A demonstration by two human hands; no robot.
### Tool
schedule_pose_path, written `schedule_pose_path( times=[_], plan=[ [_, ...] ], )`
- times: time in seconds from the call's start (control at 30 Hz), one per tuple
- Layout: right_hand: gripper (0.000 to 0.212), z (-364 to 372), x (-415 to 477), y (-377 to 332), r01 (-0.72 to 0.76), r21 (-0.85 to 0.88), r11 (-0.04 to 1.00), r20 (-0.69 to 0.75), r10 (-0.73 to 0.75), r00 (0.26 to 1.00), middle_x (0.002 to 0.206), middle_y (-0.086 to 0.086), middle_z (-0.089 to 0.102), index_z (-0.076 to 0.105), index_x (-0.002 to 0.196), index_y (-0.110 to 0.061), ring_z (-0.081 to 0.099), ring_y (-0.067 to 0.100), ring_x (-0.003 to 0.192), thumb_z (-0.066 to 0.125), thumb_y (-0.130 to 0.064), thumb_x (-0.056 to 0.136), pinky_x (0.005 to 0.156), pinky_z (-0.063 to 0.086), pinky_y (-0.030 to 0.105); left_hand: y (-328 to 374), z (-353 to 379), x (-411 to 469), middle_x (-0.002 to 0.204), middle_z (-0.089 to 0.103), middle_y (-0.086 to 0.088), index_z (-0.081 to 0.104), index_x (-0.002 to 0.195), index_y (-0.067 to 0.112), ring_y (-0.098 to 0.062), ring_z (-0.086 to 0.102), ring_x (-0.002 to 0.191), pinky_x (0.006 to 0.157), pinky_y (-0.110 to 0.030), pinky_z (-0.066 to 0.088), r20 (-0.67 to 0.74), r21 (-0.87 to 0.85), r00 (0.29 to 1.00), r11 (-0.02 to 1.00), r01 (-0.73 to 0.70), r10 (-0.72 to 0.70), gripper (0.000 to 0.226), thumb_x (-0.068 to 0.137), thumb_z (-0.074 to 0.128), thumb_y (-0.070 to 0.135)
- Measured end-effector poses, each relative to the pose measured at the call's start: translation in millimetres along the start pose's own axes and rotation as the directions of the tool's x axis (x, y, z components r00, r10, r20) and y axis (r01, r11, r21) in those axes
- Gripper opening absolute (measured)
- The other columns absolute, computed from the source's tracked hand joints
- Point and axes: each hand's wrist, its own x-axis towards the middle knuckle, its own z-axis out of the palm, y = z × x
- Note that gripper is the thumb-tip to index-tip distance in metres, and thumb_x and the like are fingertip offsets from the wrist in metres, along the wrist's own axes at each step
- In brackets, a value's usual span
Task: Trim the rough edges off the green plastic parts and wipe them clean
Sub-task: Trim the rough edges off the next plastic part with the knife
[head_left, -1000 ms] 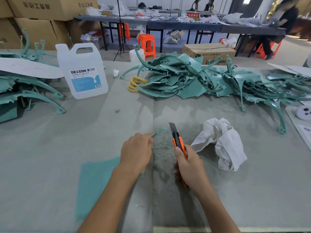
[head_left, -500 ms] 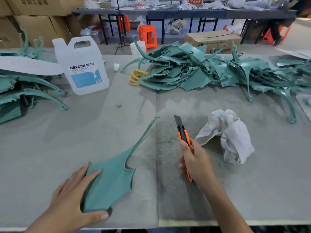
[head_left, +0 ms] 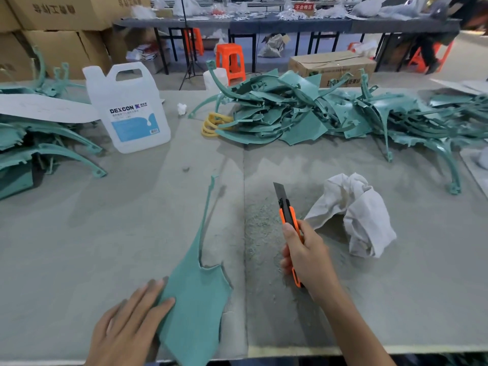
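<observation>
Green part [head_left: 195,299] lies flat on the table [head_left: 79,233] at the near edge. Its broad end is toward the person and its thin arm runs away from them, tip left of the table seam. Left hand [head_left: 132,323] rests on the broad end's left edge with fingers straight, pressing rather than curling; the thumb is not visible. Right hand [head_left: 306,257] is wrapped around the orange utility knife [head_left: 287,215], blade out and pointing away, held over a patch of shavings [head_left: 264,220]. The blade is well clear of the part.

Change: a second ago the left hand was bunched up at the thin arm's tip, right beside the blade. It has since dropped back to the broad end, and the part has swung so the arm points more straight ahead. The knife hand has barely moved. My read is that the cut at the tip is over and the part is being re-seated for another edge, or for wiping. The white rag [head_left: 353,215] sits crumpled just right of the knife, untouched.

More work waits: a pile of green parts [head_left: 317,112] across the back, and a stack [head_left: 39,143] at far left.

Writing: the white jug [head_left: 129,107] reads "DEXCON" on a blue-and-white label, smaller print illegible. The red sign [head_left: 303,7] on the far bench reads "不合格区". The cardboard boxes [head_left: 58,11] carry printed characters, too skewed to read.
</observation>
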Motion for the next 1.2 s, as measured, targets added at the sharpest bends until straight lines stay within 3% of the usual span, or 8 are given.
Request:
schedule_pose_path(
  times=[0.13,0.3,0.37,0.5,0.57,0.63,0.8,1.2],
  plan=[
    [0.022,-1,-1,-3,0.002,0.0,1.0,0.012,-0.002,1.0,0.06,-0.002,0.058,0.059,0.085,-0.028,0.058,0.016,0.051,0.054,-0.038,0.103,0.049,0.052,0.03,26,20,4,0.134,0.062,-0.007,0.056,0.124,0.028,-0.027,0.066,0.118,0.103,-0.03,0.026,-0.123,0.046,0.992,0.999,0.015,-0.01,0.046,0.089,0.032,0.046],
    [0.021,-3,-3,-8,0.028,-0.016,0.999,0.053,-0.027,0.998,0.063,0.0,0.06,0.061,0.083,-0.034,0.058,0.019,0.05,0.055,-0.035,0.103,0.05,0.054,0.035,29,12,11,0.132,0.064,-0.014,0.065,0.131,0.03,-0.04,0.068,0.11,0.097,-0.03,0.029,-0.081,0.112,0.996,0.993,-0.028,0.037,0.055,0.082,0.04,0.035],
    [0.015,-7,-3,-12,0.078,-0.058,0.995,0.103,-0.071,0.992,0.067,0.002,0.063,0.063,0.09,-0.041,0.058,0.018,0.05,0.056,-0.035,0.103,0.05,0.053,0.032,27,4,12,0.134,0.063,-0.01,0.052,0.135,0.034,-0.031,0.065,0.117,0.092,-0.036,0.033,-0.052,0.099,0.992,0.989,-0.109,0.114,0.052,0.087,0.036,0.045],
    [0.016,-19,-4,-22,0.181,-0.18,0.967,0.221,-0.139,0.965,0.075,0.001,0.068,0.061,0.108,-0.053,0.06,0.015,0.056,0.057,-0.039,0.101,0.055,0.056,0.032,27,-11,14,0.13,0.065,0.008,0.054,0.135,0.044,-0.015,0.069,0.11,0.078,-0.018,0.05,0.084,-0.042,0.986,0.989,-0.142,0.146,0.053,0.099,0.019,0.06],
    [0.017,-25,-3,-27,0.236,-0.27,0.933,0.266,-0.163,0.95,0.078,-0.002,0.069,0.059,0.113,-0.053,0.062,0.014,0.059,0.056,-0.041,0.1,0.061,0.058,0.037,19,-16,16,0.146,0.046,0.027,0.047,0.127,0.071,0.003,0.052,0.13,0.096,-0.011,0.042,0.123,-0.217,0.974,0.963,-0.162,0.191,0.042,0.087,0.037,0.06],
    [0.017,-31,-3,-33,0.303,-0.368,0.879,0.323,-0.185,0.928,0.082,-0.008,0.07,0.056,0.115,-0.054,0.065,0.013,0.064,0.054,-0.046,0.1,0.067,0.059,0.04,9,-8,18,0.152,0.021,0.045,0.011,0.124,0.088,0.014,0.025,0.141,0.114,-0.017,0.026,-0.021,-0.274,0.975,0.937,-0.217,0.22,0.065,0.082,0.047,0.054],
    [0.009,-38,1,-50,0.499,-0.545,0.674,0.574,-0.134,0.808,0.082,-0.01,0.065,0.052,0.111,-0.052,0.061,0.011,0.066,0.049,-0.05,0.102,0.066,0.051,0.037,18,-12,35,0.125,0.058,0.038,0.055,0.127,0.053,0.01,0.055,0.111,0.088,-0.022,0.046,-0.213,-0.352,0.964,0.908,-0.226,0.157,0.07,0.066,0.075,0.027],
    [0.022,-32,15,-52,0.561,-0.616,0.553,0.68,0.013,0.733,0.085,-0.012,0.067,0.053,0.122,-0.052,0.059,0.005,0.072,0.047,-0.055,0.101,0.071,0.048,0.028,23,-25,61,0.095,0.058,0.05,0.056,0.116,0.059,0.011,0.057,0.087,0.069,-0.009,0.046,-0.298,-0.342,0.949,0.917,-0.206,0.102,0.071,0.061,0.083,0.022]
  ],
)
